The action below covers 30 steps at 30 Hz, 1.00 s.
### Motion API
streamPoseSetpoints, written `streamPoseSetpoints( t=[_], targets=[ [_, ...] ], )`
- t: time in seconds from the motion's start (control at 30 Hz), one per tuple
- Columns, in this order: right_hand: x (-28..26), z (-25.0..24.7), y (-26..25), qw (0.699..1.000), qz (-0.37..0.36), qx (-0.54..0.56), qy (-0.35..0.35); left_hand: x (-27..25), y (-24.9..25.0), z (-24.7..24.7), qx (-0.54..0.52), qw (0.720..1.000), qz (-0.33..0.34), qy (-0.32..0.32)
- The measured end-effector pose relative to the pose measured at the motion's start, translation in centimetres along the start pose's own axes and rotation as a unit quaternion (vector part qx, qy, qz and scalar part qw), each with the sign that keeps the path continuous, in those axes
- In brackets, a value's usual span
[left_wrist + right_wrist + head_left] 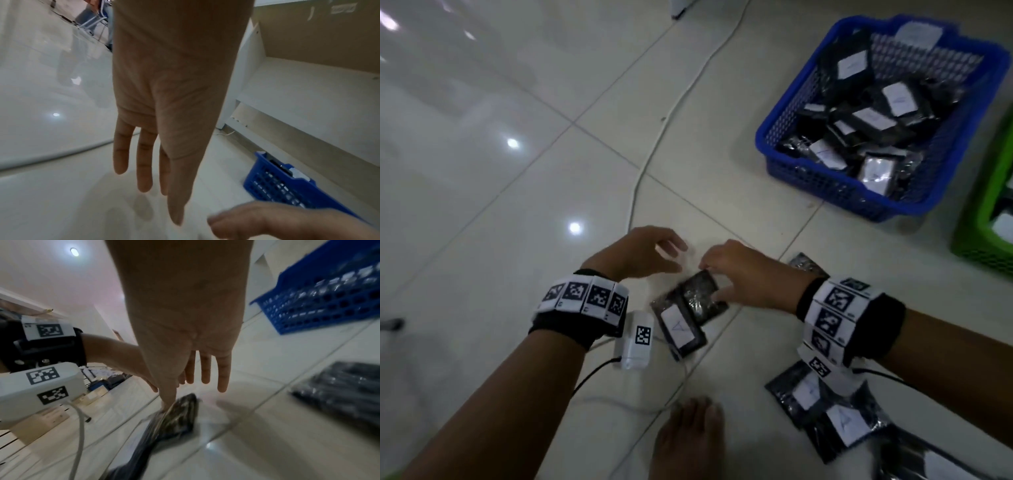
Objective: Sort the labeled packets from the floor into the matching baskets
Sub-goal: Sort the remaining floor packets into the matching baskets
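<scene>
My right hand (pixel 710 281) (pixel 185 392) pinches a black wrapped packet (pixel 698 294) (pixel 180 417) between thumb and fingers, its far edge tilted up off the floor. That packet overlaps a second packet with a white label marked A (pixel 678 329). My left hand (pixel 674 257) (pixel 148 186) hovers just left of them, fingers straight, holding nothing. The blue basket (pixel 784 113) (pixel 320 305) stands at the far right with several labeled black packets inside. A green basket (pixel 983 222) shows at the right edge.
More labeled packets (pixel 835 411) lie on the floor under my right forearm, and one more packet (pixel 806 263) lies beyond my right wrist. A white cable (pixel 654 150) runs across the tiles toward the hands. My bare foot (pixel 688 442) is at the bottom centre.
</scene>
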State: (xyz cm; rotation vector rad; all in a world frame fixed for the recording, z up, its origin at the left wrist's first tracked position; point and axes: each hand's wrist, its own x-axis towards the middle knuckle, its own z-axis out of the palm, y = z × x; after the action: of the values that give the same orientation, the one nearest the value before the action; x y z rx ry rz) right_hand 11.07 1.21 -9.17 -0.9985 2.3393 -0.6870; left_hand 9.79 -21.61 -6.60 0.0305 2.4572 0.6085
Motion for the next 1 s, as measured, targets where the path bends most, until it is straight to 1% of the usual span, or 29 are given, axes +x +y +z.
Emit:
streamPoseSetpoints(
  t=[0.07,0.1,0.13,0.2,0.27,0.37,0.47,0.5,0.53,0.6,0.67,0.73,0.8,0.83,0.9,0.93,0.97,1.0],
  targets=[
    [-0.1,1.8,-0.8,0.999,-0.018,-0.022,-0.023,-1.8,-1.4,1.6,0.012,0.998,-0.037,-0.039],
    [-0.1,2.5,-1.1,0.998,-0.023,-0.042,-0.033,-2.6,-1.9,2.5,0.026,0.998,-0.038,-0.047],
    [-0.1,2.9,-1.2,0.996,-0.027,-0.07,-0.04,-3.1,-2.2,3.5,0.038,0.998,-0.031,-0.043],
    [0.0,3.5,-1.1,0.992,-0.041,-0.116,-0.034,-3.9,-2.4,5.1,0.041,0.999,-0.017,-0.012],
    [0.2,3.5,-0.8,0.992,-0.036,-0.121,-0.024,-4.0,-2.5,5.9,0.056,0.998,-0.005,0.007],
    [0.0,2.7,0.1,0.997,0.005,-0.075,-0.002,-3.8,-1.8,5.9,0.112,0.994,0.003,-0.012],
    [-1.1,1.8,1.3,0.997,0.025,-0.062,0.023,-3.5,-0.1,5.1,0.136,0.989,-0.022,-0.056],
    [-1.7,1.5,1.7,0.998,0.037,-0.04,0.026,-3.3,0.5,4.7,0.127,0.989,-0.029,-0.072],
    [-2.3,1.1,1.9,0.998,0.049,-0.001,0.028,-3.2,0.8,4.1,0.094,0.991,-0.036,-0.085],
    [-3.5,0.1,2.0,0.989,0.076,0.112,0.056,-2.7,1.3,3.0,-0.029,0.993,-0.044,-0.106],
    [-4.9,-0.9,1.9,0.962,0.109,0.228,0.102,-2.2,2.4,1.9,-0.121,0.986,-0.049,-0.105],
    [-6.0,-1.7,1.8,0.923,0.149,0.328,0.135,-1.7,3.8,1.0,-0.172,0.98,-0.056,-0.081],
    [-7.3,-2.6,1.9,0.881,0.192,0.403,0.158,-1.1,5.7,0.1,-0.218,0.972,-0.041,-0.071],
    [-8.1,-3.2,2.2,0.854,0.206,0.447,0.171,-0.5,6.8,-0.4,-0.237,0.969,-0.026,-0.071],
    [-9.4,-4.4,2.4,0.79,0.217,0.541,0.192,0.0,8.8,-1.2,-0.27,0.961,-0.007,-0.065],
    [-10.3,-4.9,2.9,0.764,0.221,0.566,0.216,0.6,10.0,-1.4,-0.286,0.956,0.004,-0.062],
    [-10.9,-5.3,3.4,0.75,0.226,0.573,0.242,0.9,10.9,-1.6,-0.303,0.951,0.01,-0.061],
    [-11.9,-5.7,4.1,0.746,0.239,0.556,0.276,1.4,12.0,-1.6,-0.314,0.947,0.018,-0.065]
  ],
)
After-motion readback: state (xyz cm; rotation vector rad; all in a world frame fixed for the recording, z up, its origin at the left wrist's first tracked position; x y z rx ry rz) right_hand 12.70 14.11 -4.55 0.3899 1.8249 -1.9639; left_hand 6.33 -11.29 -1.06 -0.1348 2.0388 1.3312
